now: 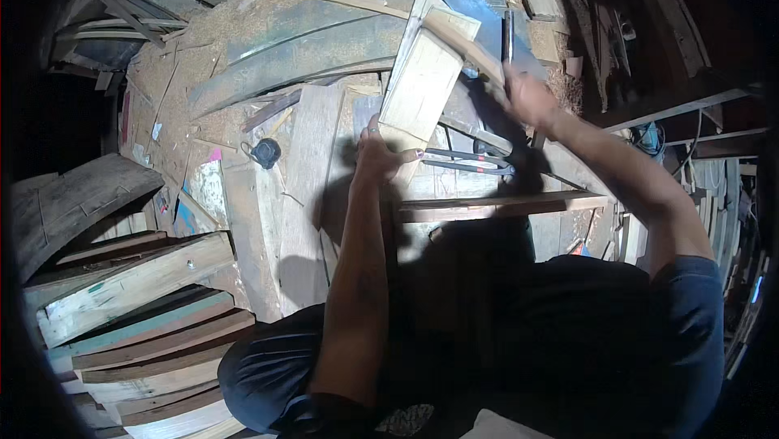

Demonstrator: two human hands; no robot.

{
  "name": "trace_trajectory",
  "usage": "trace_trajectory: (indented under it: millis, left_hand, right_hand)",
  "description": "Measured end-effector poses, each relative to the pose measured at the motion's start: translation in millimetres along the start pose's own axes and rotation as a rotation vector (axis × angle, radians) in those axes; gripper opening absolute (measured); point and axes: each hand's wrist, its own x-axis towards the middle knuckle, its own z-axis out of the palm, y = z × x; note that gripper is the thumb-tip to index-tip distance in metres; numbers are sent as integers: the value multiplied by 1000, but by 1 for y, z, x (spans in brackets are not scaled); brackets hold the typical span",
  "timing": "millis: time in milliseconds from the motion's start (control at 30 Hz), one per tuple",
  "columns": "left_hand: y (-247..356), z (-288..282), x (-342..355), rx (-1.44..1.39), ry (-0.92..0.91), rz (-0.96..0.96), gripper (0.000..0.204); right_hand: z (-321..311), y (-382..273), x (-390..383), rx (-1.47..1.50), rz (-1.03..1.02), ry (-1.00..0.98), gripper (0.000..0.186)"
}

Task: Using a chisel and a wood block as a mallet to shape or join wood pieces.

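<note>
The pale wooden panel (420, 86) lies slanting over weathered planks (312, 131), the person's left hand (376, 157) spread against its near end, thumb beside dark-handled pincers (466, 152), while the right hand (531, 101) is clenched around a dark rod-like tool (509, 33) off the panel's right side.

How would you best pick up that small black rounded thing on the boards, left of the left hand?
Probably by opposite sides of the black rounded thing, coming from above: its compact body lies on the boards with nothing on top. The left hand is nearer, but it is touching the pale wooden piece.
</note>
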Motion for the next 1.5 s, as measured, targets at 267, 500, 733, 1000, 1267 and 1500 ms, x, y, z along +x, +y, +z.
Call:
trace_trajectory:
  millis: [267, 500, 733, 1000, 1267, 1500]
  left_hand:
    - [13, -2, -12, 111, 156, 65, 105]
    - [12, -10, -9, -46, 32, 92, 87]
    - [-12, -8, -7, -40, 186, 410, 82]
    - [41, -2, -18, -199, 38, 24, 81]
    - [39, -7, -16, -189, -33, -176, 99]
    - [-2, -8, -10, -161, 117, 149, 98]
  right_hand:
    - [-16, 6, 8, 19, -18, -12, 47]
    - [28, -8, -32, -127, -430, -342, 52]
    - [-11, -8, 11, 103, -8, -123, 55]
    - [-15, 18, 12, 81, 50, -50, 52]
    - [-10, 4, -23, -128, -328, -396, 51]
    - [13, -5, -22, 56, -193, -204, 49]
